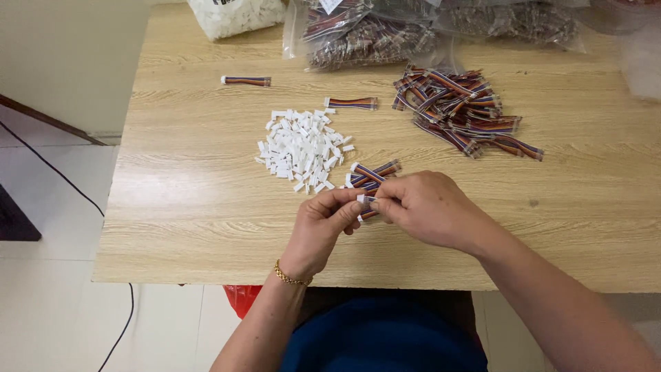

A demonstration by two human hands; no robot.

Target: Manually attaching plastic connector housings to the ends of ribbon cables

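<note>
Pale wood-grain worktop (193, 207) stood on a light tiled floor (48, 303), w/ a dark cable (65, 180) trailing across the tiles at left. Something red (241, 297) showed under the front edge, mostly hidden, couldn't ID.

Top of view cut off several clear bags: one w/ white bits (231, 15), others w/ striped wire pieces (365, 38); contents blurred through the plastic.

Both hands met just above the near edge. Left hand (323, 224), gold bracelet (290, 277) at wrist, had thumb and forefinger pinched shut on a small white connector (361, 199). Right hand (427, 207) was curled closed on a short multicoloured ribbon wire (368, 215); only a stub showed betw. the fingers, rest hidden in the grip. Whether connector and wire were already joined: couldn't tell.

Just behind the hands lay a few finished-looking wires w/ white ends (372, 172). Left of those, a pile of loose white connectors (303, 148). Far right, a bigger heap of striped wires (465, 110). Two single wires lay apart: one (351, 103) above the white pile, one (246, 80) farther left.
</note>
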